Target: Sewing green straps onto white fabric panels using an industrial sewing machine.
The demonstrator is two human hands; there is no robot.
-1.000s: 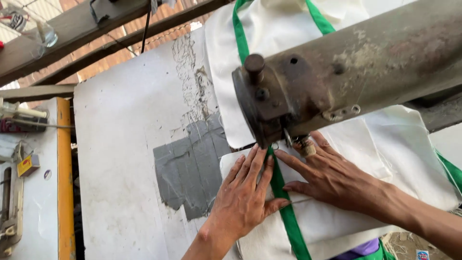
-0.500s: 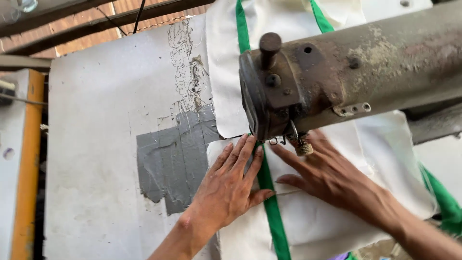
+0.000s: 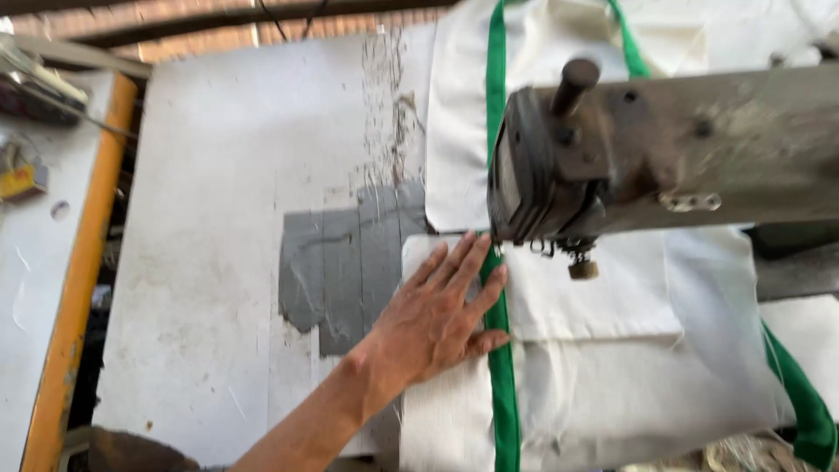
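Grip: left hand (image 3: pixel 437 319) flat, fingers spread, pinning white fabric (image 3: pixel 603 367) beside green strap (image 3: pixel 501 385); right hand unseen. Feeding under sewing machine head (image 3: pixel 546 188); next, steady straight guidance.

One hand (image 3: pixel 437 319) shows in the head view, and by its thumb side it reads as the left hand. It lies palm down and flat, fingers (image 3: pixel 461 267) straight and slightly spread, pointing up and to the right. The thumb sticks out along the lower right side of the hand. The wrist is straight, in line with the bare forearm (image 3: pixel 306 419), which runs in from the lower left edge of the view. The right hand is out of sight.
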